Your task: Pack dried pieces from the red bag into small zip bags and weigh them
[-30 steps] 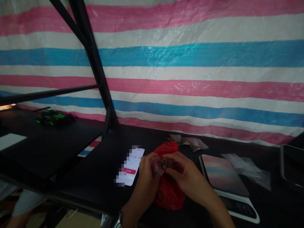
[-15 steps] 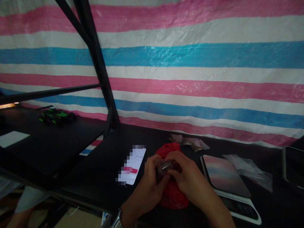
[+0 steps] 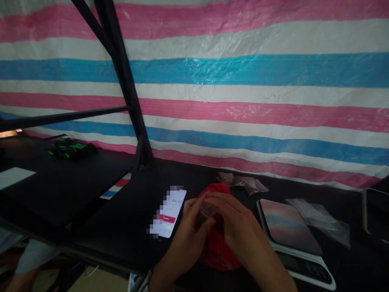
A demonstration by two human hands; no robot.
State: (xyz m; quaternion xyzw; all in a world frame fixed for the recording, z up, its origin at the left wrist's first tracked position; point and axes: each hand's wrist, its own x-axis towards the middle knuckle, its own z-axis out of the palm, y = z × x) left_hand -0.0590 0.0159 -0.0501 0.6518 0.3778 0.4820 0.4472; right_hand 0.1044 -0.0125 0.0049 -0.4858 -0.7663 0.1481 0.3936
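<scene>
Both hands meet over a red plastic bag (image 3: 220, 253) on the black table. My left hand (image 3: 194, 229) and my right hand (image 3: 232, 213) are closed around a small clear plastic bag (image 3: 207, 210), fingertips together at its top. The fingers cover most of it, so its contents cannot be made out. Behind the red bag lie small clear bags (image 3: 243, 183) with brown bits inside. To the right of my right hand is a flat kitchen scale (image 3: 290, 225) with a shiny plate.
A lit phone (image 3: 170, 213) lies left of my hands. Flat clear bags (image 3: 322, 221) rest beyond the scale, with a dark-screened device (image 3: 377, 213) at the right edge. A black metal post (image 3: 127, 89) rises at left. A green-black toy car (image 3: 71, 148) sits on the neighbouring table.
My right hand's fingers have moved up and left over the clear bag, meeting my left fingertips and hiding more of it. Things on the table stay in place.
</scene>
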